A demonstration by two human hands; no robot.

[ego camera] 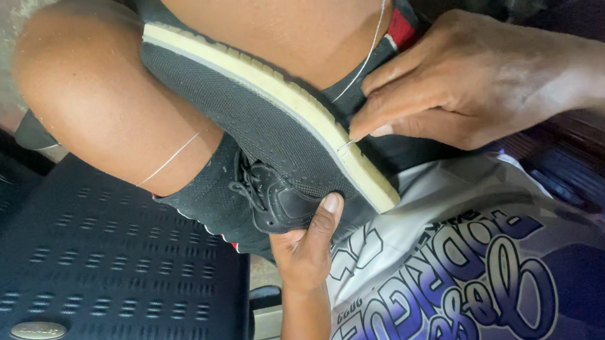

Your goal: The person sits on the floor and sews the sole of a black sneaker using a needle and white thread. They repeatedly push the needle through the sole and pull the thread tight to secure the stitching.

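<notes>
From the head view, a black shoe (268, 132) with a pale sole (287, 99) is squeezed between the person's two bare knees, sole edge up. All places here are told from the shoe.

What could go wrong: the needle (346, 144) is tiny and sits right at the sole edge, near the fingertips. If it slips on the hard sole, it could poke a finger. The thread (371, 40) runs up from the shoe and looks tight, so a hard tug might snap it. The shoe might also twist if the knees let go.

The right hand (459, 80) comes in from the right of the shoe, fingers pinched shut on the needle at the sole. The left hand (308, 249) reaches up from below the shoe, curled around its laced part (259, 190), thumb pressed on the side. A dark plastic chair (89, 293) is left of the shoe.
</notes>
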